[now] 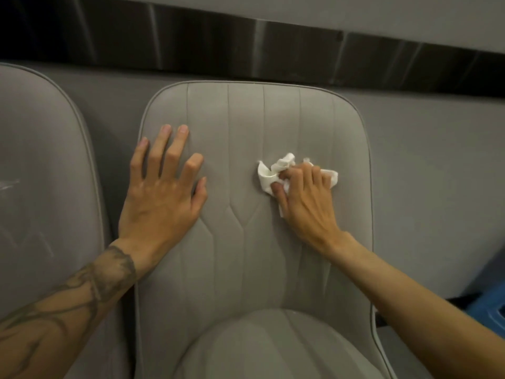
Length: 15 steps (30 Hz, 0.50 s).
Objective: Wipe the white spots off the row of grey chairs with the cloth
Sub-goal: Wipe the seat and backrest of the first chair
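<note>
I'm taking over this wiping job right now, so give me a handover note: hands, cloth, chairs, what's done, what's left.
Left hand: open, flat on the backrest of the centre chair, left of its middle.
Right hand: grips the crumpled white cloth against the same backrest, right of its middle.
Done: no white spots show on this backrest's visible fabric.
Left: faint white marks on the left chair; likely next.

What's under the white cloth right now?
The cloth, gripped by the right hand, lies on the chair's grey backrest. Only bare grey upholstery shows around it; any spot beneath is covered.
</note>
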Motion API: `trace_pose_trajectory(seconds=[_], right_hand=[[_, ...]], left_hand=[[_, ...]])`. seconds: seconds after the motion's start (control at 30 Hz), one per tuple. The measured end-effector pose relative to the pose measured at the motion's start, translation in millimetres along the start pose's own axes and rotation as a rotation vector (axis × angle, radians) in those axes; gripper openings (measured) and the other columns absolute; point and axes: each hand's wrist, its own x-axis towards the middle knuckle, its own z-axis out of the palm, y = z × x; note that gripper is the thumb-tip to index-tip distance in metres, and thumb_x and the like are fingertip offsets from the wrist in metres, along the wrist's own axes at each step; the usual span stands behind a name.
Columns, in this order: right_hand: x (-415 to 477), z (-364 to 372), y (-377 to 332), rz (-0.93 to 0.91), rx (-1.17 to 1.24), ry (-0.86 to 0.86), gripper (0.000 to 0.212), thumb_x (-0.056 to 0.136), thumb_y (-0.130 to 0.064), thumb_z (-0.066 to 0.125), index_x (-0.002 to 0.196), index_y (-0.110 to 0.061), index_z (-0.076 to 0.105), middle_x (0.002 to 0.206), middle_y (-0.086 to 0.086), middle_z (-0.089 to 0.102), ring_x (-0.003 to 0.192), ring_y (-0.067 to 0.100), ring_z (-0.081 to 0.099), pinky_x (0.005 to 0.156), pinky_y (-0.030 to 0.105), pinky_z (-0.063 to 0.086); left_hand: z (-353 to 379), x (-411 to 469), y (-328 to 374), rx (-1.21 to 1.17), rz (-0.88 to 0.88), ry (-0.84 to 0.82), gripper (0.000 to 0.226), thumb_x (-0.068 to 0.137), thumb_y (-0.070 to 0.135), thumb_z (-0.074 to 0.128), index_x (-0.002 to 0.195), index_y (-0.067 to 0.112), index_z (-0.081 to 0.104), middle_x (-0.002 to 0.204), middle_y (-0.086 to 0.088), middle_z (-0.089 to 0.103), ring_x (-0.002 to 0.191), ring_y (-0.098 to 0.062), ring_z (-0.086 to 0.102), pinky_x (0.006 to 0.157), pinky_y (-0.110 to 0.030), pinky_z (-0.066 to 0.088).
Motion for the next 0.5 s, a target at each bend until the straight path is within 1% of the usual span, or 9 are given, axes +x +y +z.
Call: trace_pose_trajectory(seconds=[0.03, 0.07, 0.13, 0.2, 0.23, 0.33, 0.4, 0.43, 0.5], right_hand=[[9.9, -4.7, 10.3, -0.03, -0.018, -0.006, 0.028, 0.102, -0.034, 0.048, 0.108, -0.007, 0.056, 0.106, 0.018, 0.055, 0.106, 0.033, 0.047, 0.086, 0.047, 0.035], [25.3, -8.4, 19.6, -0.001, -0.032, 0.021, 0.028, 0.102, -0.034, 0.048, 0.107, -0.007, 0.055, 0.105, 0.018, 0.055, 0.101, 0.033, 0.047, 0.084, 0.047, 0.035], [62.4, -11.7, 29.6, 0.15, -0.041, 0.151, 0.028, 0.103, -0.036, 0.046, 0.106, -0.009, 0.053, 0.104, 0.016, 0.054, 0.093, 0.032, 0.048, 0.08, 0.045, 0.036], [70.8, -8.3, 20.7, 0.296, -0.036, 0.237, 0.03, 0.104, -0.038, 0.044, 0.107, -0.01, 0.053, 0.107, 0.014, 0.054, 0.095, 0.032, 0.049, 0.082, 0.043, 0.036], [57.9, -3.0, 13.2, 0.31, -0.038, 0.23, 0.032, 0.104, -0.037, 0.043, 0.11, -0.008, 0.053, 0.109, 0.016, 0.055, 0.098, 0.034, 0.05, 0.084, 0.045, 0.038], [-12.6, 5.6, -2.2, 0.1, -0.02, 0.053, 0.029, 0.104, -0.034, 0.045, 0.114, -0.009, 0.053, 0.109, 0.017, 0.055, 0.109, 0.035, 0.049, 0.091, 0.046, 0.037], [-31.8, 3.3, 8.6, -0.033, -0.019, -0.038, 0.021, 0.102, -0.034, 0.047, 0.109, -0.014, 0.048, 0.103, 0.012, 0.053, 0.105, 0.032, 0.048, 0.087, 0.042, 0.034], [-24.0, 1.5, 16.4, -0.054, -0.032, -0.031, 0.019, 0.102, -0.034, 0.046, 0.107, -0.016, 0.045, 0.101, 0.011, 0.051, 0.1, 0.03, 0.046, 0.084, 0.042, 0.033], [1.7, 2.3, 25.8, 0.018, -0.054, 0.051, 0.019, 0.102, -0.035, 0.046, 0.105, -0.017, 0.044, 0.099, 0.009, 0.049, 0.092, 0.028, 0.044, 0.08, 0.042, 0.033]], left_hand=[[-0.1, 0.1, 0.2, -0.003, -0.001, -0.004, 0.041, 0.107, 0.037, 0.038, 0.137, 0.01, 0.047, 0.167, -0.02, 0.026, 0.158, -0.041, 0.021, 0.127, -0.059, 0.017], [0.1, -0.2, 0.5, -0.004, 0.0, -0.004, 0.041, 0.107, 0.036, 0.038, 0.137, 0.01, 0.047, 0.167, -0.02, 0.026, 0.158, -0.041, 0.021, 0.127, -0.06, 0.016], [0.1, -1.2, -0.1, 0.0, -0.003, 0.002, 0.041, 0.107, 0.036, 0.038, 0.137, 0.01, 0.047, 0.167, -0.02, 0.027, 0.158, -0.041, 0.021, 0.128, -0.059, 0.016], [0.1, -1.1, -0.3, 0.003, 0.0, 0.009, 0.04, 0.107, 0.036, 0.037, 0.137, 0.01, 0.048, 0.167, -0.02, 0.027, 0.158, -0.04, 0.022, 0.128, -0.059, 0.015], [-0.1, -1.1, 0.3, 0.004, 0.001, 0.013, 0.039, 0.107, 0.035, 0.038, 0.136, 0.011, 0.048, 0.167, -0.019, 0.027, 0.158, -0.04, 0.022, 0.128, -0.058, 0.015], [-1.0, -0.2, 0.2, -0.001, -0.003, 0.017, 0.038, 0.107, 0.035, 0.038, 0.135, 0.011, 0.048, 0.167, -0.019, 0.028, 0.158, -0.04, 0.022, 0.128, -0.058, 0.015], [-1.8, -0.5, 0.5, -0.011, -0.004, 0.016, 0.038, 0.107, 0.034, 0.039, 0.136, 0.01, 0.048, 0.167, -0.019, 0.028, 0.158, -0.041, 0.022, 0.128, -0.059, 0.015], [-1.7, -0.7, 1.0, -0.016, -0.003, 0.016, 0.039, 0.107, 0.034, 0.039, 0.136, 0.01, 0.048, 0.167, -0.02, 0.028, 0.157, -0.041, 0.022, 0.128, -0.059, 0.015], [-1.0, -0.9, 1.5, -0.012, 0.0, 0.017, 0.039, 0.107, 0.034, 0.039, 0.136, 0.01, 0.048, 0.167, -0.02, 0.028, 0.157, -0.041, 0.023, 0.128, -0.059, 0.016]])
